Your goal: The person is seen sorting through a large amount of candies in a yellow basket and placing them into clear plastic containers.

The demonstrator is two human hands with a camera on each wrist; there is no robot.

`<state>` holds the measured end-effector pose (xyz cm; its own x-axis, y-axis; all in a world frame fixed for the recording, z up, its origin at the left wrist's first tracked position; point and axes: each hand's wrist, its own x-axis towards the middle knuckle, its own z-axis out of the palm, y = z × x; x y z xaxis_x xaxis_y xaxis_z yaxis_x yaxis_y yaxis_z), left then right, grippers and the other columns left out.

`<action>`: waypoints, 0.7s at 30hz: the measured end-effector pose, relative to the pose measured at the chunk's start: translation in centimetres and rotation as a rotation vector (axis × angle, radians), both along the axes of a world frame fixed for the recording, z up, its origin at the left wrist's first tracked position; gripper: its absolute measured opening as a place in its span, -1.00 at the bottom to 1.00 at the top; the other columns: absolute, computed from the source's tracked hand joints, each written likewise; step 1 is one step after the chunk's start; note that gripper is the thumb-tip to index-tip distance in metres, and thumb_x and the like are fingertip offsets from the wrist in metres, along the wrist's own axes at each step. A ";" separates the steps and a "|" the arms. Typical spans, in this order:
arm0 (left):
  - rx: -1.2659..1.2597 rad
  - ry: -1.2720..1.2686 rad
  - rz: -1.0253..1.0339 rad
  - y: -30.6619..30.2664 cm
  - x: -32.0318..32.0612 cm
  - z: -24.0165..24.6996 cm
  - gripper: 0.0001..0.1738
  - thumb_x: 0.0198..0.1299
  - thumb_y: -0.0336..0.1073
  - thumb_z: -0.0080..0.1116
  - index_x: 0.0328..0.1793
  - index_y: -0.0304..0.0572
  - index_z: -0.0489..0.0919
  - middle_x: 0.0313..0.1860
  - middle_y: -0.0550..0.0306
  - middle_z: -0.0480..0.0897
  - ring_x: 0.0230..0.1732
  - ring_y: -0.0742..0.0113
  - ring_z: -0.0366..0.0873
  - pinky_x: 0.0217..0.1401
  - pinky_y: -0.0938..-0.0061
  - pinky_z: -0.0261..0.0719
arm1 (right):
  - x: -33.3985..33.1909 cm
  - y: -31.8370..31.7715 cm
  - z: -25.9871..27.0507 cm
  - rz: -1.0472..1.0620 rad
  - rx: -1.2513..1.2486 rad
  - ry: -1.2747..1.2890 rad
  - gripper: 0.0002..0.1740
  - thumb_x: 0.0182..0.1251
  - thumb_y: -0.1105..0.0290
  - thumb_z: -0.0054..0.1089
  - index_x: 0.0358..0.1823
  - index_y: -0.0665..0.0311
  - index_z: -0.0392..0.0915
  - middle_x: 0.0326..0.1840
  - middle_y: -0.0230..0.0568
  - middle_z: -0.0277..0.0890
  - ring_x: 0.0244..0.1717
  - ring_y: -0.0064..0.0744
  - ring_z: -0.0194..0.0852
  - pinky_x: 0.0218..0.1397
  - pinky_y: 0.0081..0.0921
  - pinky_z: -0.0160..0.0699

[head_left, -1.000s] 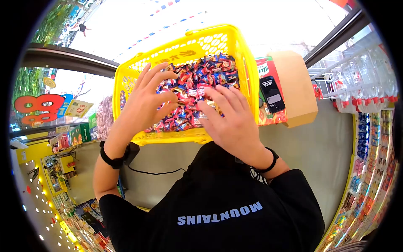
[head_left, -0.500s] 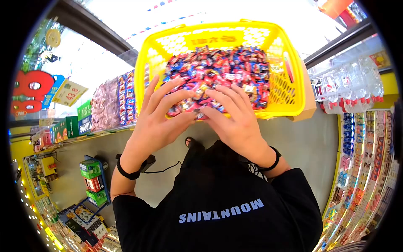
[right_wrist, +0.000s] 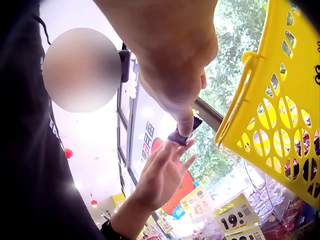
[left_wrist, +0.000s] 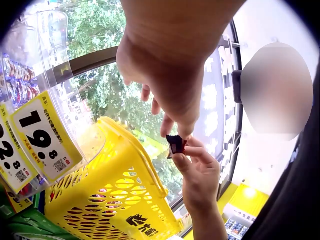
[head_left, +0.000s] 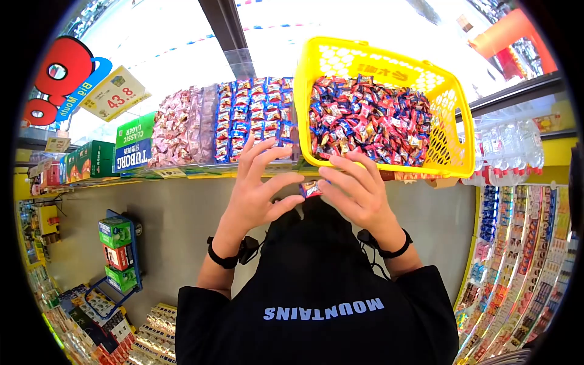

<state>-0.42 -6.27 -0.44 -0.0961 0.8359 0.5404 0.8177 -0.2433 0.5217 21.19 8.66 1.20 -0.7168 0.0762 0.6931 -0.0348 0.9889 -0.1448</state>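
Observation:
A small wrapped candy (head_left: 310, 189) in a dark and red wrapper is held between the two hands, in front of the yellow basket (head_left: 389, 168) and close to the body. The left hand (head_left: 255, 194) has its thumb and index finger at the candy's left end. Pinching the other end is the right hand (head_left: 359, 191), whose remaining fingers overlap the basket's near rim. The left wrist view shows the wrapper (left_wrist: 176, 144) between both hands' fingertips. From the right wrist, the right thumb lies over the candy (right_wrist: 177, 137). Many similar candies (head_left: 365, 121) fill the basket.
Left of the basket are clear bins of candies in blue wrappers (head_left: 255, 115) and pink wrappers (head_left: 176, 128). A Tuborg carton (head_left: 135, 143) and a price sign (head_left: 115, 97) stand farther left. A trolley with cartons (head_left: 118, 255) is on the floor. Shelves (head_left: 523, 255) line the right.
Both hands have drawn back from over the basket toward the body, and the candy now shows between them. The head view has turned left, so the basket appears farther right and the bins show.

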 end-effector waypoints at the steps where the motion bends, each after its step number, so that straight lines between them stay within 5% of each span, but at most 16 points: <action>1: -0.011 -0.005 -0.019 -0.1 -0.5 -0.2 -0.56 0.11 0.02 0.66 0.09 0.15 0.83 0.51 0.07 0.57 0.64 -0.17 0.36 0.80 -0.38 0.11 | -0.3 -0.1 0.0 0.017 0.015 -0.002 -0.80 0.27 0.41 0.46 -0.09 0.22 0.83 0.30 -0.26 0.73 0.43 -0.10 0.65 0.47 0.07 0.63; 8: -0.082 -0.039 -0.059 0.5 -1.7 0.9 -0.63 0.23 0.02 0.56 0.11 0.16 0.86 0.53 0.06 0.58 0.67 -0.19 0.33 0.82 -0.35 0.05 | -2.4 0.6 0.5 -0.055 -0.024 0.017 -0.73 0.23 0.40 0.47 -0.03 0.06 0.86 0.36 -0.27 0.72 0.50 -0.09 0.57 0.57 0.16 0.48; 13: -0.088 0.015 0.007 1.0 -2.7 1.1 -0.66 0.08 -0.18 0.68 0.02 0.21 0.87 0.52 0.13 0.59 0.64 -0.17 0.37 0.77 -0.32 0.16 | -3.9 1.9 -0.1 -0.031 -0.107 0.025 -0.75 0.22 0.38 0.51 -0.05 0.02 0.85 0.47 -0.21 0.65 0.53 0.00 0.53 0.58 0.24 0.43; 17: -0.146 0.045 0.018 1.6 -3.7 1.2 -0.48 -0.05 -0.02 0.75 0.09 0.21 0.86 0.54 0.08 0.57 0.67 -0.20 0.33 0.78 -0.29 0.18 | -5.3 2.3 -0.3 0.000 -0.107 0.033 -0.75 0.19 0.38 0.56 -0.08 0.02 0.83 0.47 -0.22 0.65 0.54 0.01 0.53 0.57 0.26 0.47; 21: -0.167 -0.024 0.036 2.6 -4.9 2.0 -0.54 -0.04 -0.06 0.75 0.02 0.17 0.86 0.53 0.09 0.58 0.67 -0.17 0.33 0.78 -0.29 0.19 | -6.7 2.0 0.3 0.003 -0.120 0.040 -0.76 0.18 0.39 0.59 -0.11 0.00 0.82 0.46 -0.25 0.65 0.54 -0.01 0.52 0.58 0.27 0.48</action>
